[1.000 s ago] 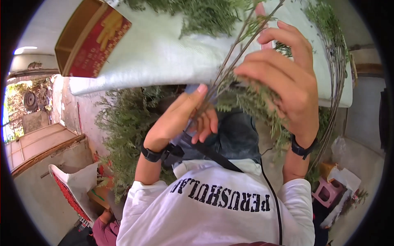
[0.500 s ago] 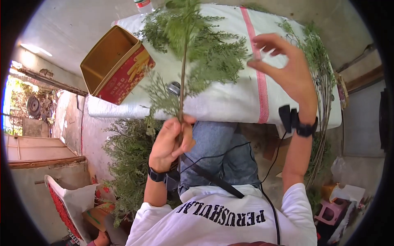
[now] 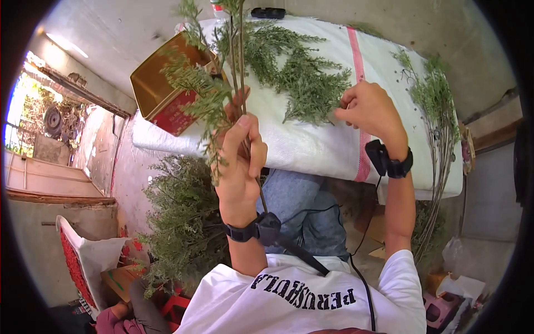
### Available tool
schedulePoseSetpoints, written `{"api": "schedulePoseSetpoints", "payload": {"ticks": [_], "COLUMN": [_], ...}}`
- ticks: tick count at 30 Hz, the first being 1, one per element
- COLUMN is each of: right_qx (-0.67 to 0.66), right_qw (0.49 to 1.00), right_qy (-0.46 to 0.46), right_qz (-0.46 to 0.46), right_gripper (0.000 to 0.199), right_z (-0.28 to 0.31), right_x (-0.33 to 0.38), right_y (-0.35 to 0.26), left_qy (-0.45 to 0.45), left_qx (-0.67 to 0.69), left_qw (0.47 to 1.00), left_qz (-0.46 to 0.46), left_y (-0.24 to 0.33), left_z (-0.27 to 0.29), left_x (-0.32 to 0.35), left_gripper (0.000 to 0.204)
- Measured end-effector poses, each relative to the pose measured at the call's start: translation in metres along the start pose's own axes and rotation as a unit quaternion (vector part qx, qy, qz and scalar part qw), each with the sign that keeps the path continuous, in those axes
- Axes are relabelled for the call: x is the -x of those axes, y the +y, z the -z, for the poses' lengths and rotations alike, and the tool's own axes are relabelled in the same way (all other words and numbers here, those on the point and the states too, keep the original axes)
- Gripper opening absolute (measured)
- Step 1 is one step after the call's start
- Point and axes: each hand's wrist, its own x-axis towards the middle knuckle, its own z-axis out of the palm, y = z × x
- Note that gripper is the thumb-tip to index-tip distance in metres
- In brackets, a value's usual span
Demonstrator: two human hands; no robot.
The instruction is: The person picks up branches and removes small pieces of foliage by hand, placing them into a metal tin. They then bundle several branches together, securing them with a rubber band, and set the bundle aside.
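Observation:
My left hand [image 3: 240, 153] is closed around the thin brown stems [image 3: 238, 61] of leafy green branches, raised above the table's near edge. Their feathery leaves [image 3: 203, 83] overlap the front of a red and gold square tin [image 3: 153, 83], open at the top. On the white table cover [image 3: 311, 147] lies a pile of cut green sprigs [image 3: 311, 83]. My right hand [image 3: 370, 111] has its fingers drawn together at the pile's right edge, thumb against the leaves. What sits between those fingertips is hidden.
Long-stemmed branches [image 3: 439, 122] lie along the table's right end. A leafy heap [image 3: 181, 217] stands on the floor at left. A black object [image 3: 268, 13] and a bottle [image 3: 218, 10] are at the far edge. Another person's sleeve [image 3: 119, 320] shows at lower left.
My left hand has risen with its branches, which now stand before the tin. My right hand has come down and inward, its spread fingers now drawn together by the sprigs.

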Motion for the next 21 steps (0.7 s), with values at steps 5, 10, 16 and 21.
{"api": "schedulePoseSetpoints", "payload": {"ticks": [5, 10, 16, 21], "right_qx": [-0.306, -0.392, -0.416, -0.536], "right_qw": [0.952, 0.920, 0.887, 0.834], "right_qy": [0.001, 0.011, 0.201, 0.130], "right_qz": [-0.026, -0.018, -0.008, -0.005], "right_gripper": [0.023, 0.024, 0.024, 0.023], "right_z": [0.045, 0.078, 0.044, 0.042], "right_x": [0.009, 0.000, -0.012, -0.026], "right_y": [0.025, 0.032, 0.026, 0.028], "left_qy": [0.014, -0.041, -0.030, -0.028], "left_qx": [0.015, 0.044, 0.069, 0.069], "left_qw": [0.999, 0.997, 0.996, 0.993], "left_qz": [0.029, 0.043, 0.045, 0.088], "left_y": [-0.021, -0.021, -0.035, -0.051], "left_z": [-0.004, 0.014, 0.013, 0.013], "left_x": [0.002, -0.010, -0.023, -0.032], "left_gripper": [0.035, 0.031, 0.027, 0.029]}}
